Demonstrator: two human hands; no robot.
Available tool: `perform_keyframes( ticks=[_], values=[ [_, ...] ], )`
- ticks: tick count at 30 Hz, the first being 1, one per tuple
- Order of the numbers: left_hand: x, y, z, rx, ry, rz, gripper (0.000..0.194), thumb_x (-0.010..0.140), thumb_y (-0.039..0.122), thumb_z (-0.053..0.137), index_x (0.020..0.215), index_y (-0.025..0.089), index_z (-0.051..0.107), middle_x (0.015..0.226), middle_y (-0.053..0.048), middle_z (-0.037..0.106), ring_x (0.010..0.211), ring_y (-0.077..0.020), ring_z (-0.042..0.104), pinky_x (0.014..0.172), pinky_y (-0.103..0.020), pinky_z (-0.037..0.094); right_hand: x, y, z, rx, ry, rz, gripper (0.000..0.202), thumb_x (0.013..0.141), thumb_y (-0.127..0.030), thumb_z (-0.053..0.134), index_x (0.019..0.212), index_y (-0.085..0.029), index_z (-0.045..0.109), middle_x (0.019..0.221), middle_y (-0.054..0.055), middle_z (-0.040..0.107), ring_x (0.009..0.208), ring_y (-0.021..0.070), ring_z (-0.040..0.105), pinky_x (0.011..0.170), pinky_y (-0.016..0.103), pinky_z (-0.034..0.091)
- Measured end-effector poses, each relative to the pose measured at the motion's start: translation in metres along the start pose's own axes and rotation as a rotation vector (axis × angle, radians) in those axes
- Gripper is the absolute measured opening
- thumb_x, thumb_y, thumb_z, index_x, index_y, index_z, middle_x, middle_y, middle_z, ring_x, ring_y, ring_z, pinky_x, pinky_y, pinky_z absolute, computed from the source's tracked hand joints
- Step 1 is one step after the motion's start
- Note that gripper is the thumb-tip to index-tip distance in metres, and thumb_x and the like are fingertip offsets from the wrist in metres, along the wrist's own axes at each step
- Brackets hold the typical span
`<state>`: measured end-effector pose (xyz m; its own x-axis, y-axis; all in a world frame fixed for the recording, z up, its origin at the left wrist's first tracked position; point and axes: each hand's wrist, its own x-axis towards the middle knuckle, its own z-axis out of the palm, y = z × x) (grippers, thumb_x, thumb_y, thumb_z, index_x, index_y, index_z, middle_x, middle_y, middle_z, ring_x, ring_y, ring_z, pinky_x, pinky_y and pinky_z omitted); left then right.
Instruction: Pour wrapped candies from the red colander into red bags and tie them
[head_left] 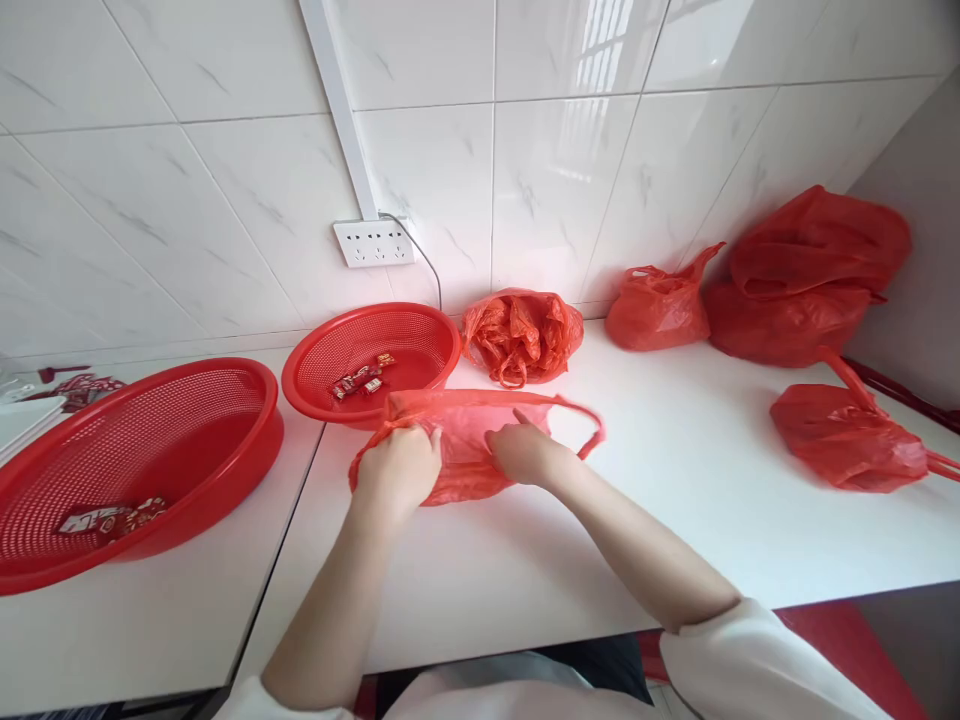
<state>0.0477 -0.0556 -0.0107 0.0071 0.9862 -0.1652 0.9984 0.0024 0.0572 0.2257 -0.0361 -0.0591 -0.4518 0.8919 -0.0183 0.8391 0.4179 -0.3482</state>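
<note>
A thin red plastic bag (pixel 469 440) lies spread in front of me on the white table, its mouth partly open and a loop handle sticking out to the right. My left hand (pixel 399 465) is closed on the bag's left side. At the right part of the mouth is my right hand (pixel 525 450), its fingers curled on the near edge of the bag and one finger pointing inward. Just behind the bag sits a red mesh basket (pixel 420 345) with a few small wrapped packets (pixel 360 382) in it.
A larger red basket (pixel 225 430) with packets stands at the left. Behind the bag is a bundle of crumpled red bags (pixel 523 335). Tied red bags (pixel 658 312), (pixel 847 435) and a big red bag pile (pixel 810 275) sit at the right. A socket strip (pixel 373 243) is on the wall.
</note>
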Motion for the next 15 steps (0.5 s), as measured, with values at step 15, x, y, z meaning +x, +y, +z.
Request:
perform_keyframes(
  ticks=[15],
  values=[
    [-0.04,-0.019,0.045,0.187,0.131,0.543,0.017,0.085,0.018,0.053,0.098,0.014,0.065,0.094,-0.013,0.063,0.092,-0.0288,0.061,0.078,-0.039,0.048,-0.035,-0.002,-0.002,-0.042,-0.152,-0.414,0.026,0.091,-0.01,0.041,0.104,-0.02,0.061,0.094,0.004,0.066,0.076,0.0141,0.061,0.064,0.024,0.041]
  ],
)
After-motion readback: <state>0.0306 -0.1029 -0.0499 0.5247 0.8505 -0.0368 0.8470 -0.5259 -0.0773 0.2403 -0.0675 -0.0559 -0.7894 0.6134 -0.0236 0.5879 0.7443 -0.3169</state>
